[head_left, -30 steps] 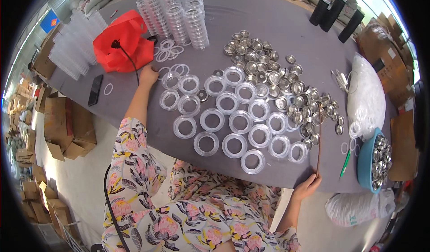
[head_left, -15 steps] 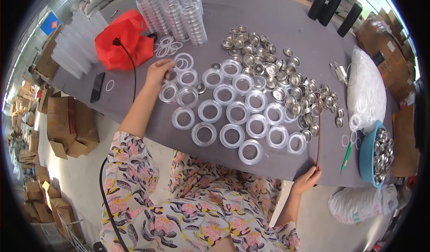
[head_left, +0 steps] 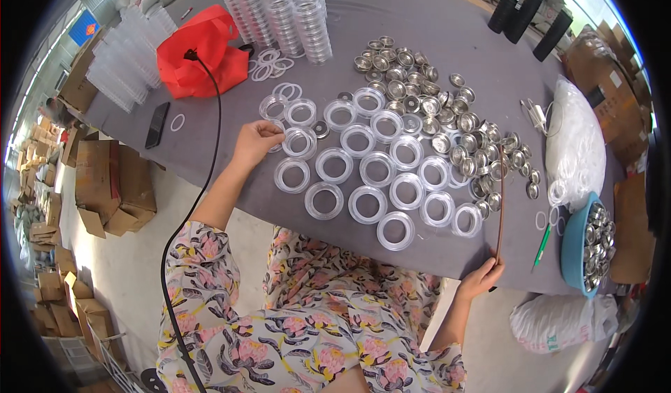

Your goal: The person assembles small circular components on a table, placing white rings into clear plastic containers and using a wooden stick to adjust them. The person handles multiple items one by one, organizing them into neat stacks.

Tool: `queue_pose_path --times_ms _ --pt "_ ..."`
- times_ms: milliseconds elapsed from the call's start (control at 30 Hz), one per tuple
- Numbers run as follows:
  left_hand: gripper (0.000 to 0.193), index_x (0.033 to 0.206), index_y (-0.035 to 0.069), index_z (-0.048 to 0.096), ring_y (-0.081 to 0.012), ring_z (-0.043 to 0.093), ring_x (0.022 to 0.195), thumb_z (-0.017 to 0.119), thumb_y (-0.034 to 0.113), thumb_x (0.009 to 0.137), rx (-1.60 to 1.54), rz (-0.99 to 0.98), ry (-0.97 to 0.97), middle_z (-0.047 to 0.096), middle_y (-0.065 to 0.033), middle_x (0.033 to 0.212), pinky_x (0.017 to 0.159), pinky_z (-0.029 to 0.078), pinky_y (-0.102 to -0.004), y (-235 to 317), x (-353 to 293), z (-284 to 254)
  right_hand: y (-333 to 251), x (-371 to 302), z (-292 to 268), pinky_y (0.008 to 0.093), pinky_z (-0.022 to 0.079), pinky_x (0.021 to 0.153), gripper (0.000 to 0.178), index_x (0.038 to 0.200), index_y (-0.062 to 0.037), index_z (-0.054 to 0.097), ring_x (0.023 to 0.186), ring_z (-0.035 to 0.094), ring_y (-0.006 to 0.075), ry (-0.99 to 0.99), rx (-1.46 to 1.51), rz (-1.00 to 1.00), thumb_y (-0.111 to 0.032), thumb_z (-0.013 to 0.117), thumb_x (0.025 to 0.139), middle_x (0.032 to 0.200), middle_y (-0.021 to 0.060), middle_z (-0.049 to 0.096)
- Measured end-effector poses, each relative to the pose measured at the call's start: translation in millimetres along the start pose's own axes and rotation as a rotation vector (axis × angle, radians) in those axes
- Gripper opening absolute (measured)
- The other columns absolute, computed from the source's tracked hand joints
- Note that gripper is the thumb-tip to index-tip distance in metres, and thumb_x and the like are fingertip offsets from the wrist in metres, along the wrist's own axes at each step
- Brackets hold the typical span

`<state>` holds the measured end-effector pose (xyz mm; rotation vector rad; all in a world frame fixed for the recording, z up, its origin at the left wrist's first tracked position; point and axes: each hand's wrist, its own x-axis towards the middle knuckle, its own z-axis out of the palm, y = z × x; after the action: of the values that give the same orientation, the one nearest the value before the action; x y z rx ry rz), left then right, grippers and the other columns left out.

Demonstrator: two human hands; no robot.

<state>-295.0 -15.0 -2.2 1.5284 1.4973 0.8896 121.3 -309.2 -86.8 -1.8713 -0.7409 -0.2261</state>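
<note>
My left hand (head_left: 260, 140) is closed in a pinch at the left of the group of clear plastic rings. Its fingertips grip the edge of a thin clear ring (head_left: 300, 139) over one of the thicker rings, partly merged with it in view. Several thick clear rings (head_left: 367, 205) lie flat in loose rows before me. Two thin rings (head_left: 289, 90) overlap just behind the left hand. My right hand (head_left: 482, 277), at the table's near edge, grips the lower end of a thin brown stick (head_left: 501, 211), which reaches up beside the small silver metal cups (head_left: 470, 122).
Stacks of clear round parts (head_left: 283, 19), a red bag (head_left: 196, 57) and a phone (head_left: 157, 125) are at the left. A black cable (head_left: 217, 113) crosses beside my left arm. On the right are a blue basin (head_left: 574, 246) of metal cups, a green pen (head_left: 541, 245) and a white plastic bag (head_left: 575, 141).
My left hand has moved from the thin rings toward me, now pinching over a thick ring. My right hand stays on the stick. The whole view has shifted slightly.
</note>
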Motion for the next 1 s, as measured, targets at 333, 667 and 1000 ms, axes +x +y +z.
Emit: queue_pose_path --times_ms 333,667,1000 --pt "0.014 0.08 0.002 0.065 -0.0079 0.051 0.054 0.071 0.011 0.072 0.109 0.155 0.042 0.061 -0.0017 0.068 0.049 0.041 -0.025 -10.9 -4.8 9.6 1.2 0.0 0.9 0.0352 0.042 0.081 0.024 0.098 0.004 0.055 0.09 0.055 0.0244 0.029 0.014 -0.017 -0.014 0.041 0.092 0.097 0.014 0.059" --pt "0.008 0.08 0.006 0.065 -0.014 0.054 0.065 0.067 0.006 0.072 0.283 0.38 0.2 0.058 -0.0024 0.081 0.06 0.044 -0.0268 -1.6 -20.2 4.3 -7.2 -0.2 -13.0 0.034 0.041 0.086 0.027 0.11 0.0041 0.051 0.094 0.054 0.0216 -0.008 0.196 0.017 -0.011 0.038 0.092 0.1 0.0131 0.058" --pt "0.022 0.095 0.004 0.06 -0.0185 0.054 0.088 0.066 0.005 0.074 0.157 0.466 0.273 0.057 -0.0081 0.098 0.076 0.044 -0.0294 -40.3 -63.7 -3.3 -110.2 75.9 -136.3 0.025 0.038 0.052 0.028 0.1 0.006 0.06 0.053 0.048 0.0113 -0.554 -0.039 -0.165 -0.006 0.047 0.078 0.062 0.0064 0.055"
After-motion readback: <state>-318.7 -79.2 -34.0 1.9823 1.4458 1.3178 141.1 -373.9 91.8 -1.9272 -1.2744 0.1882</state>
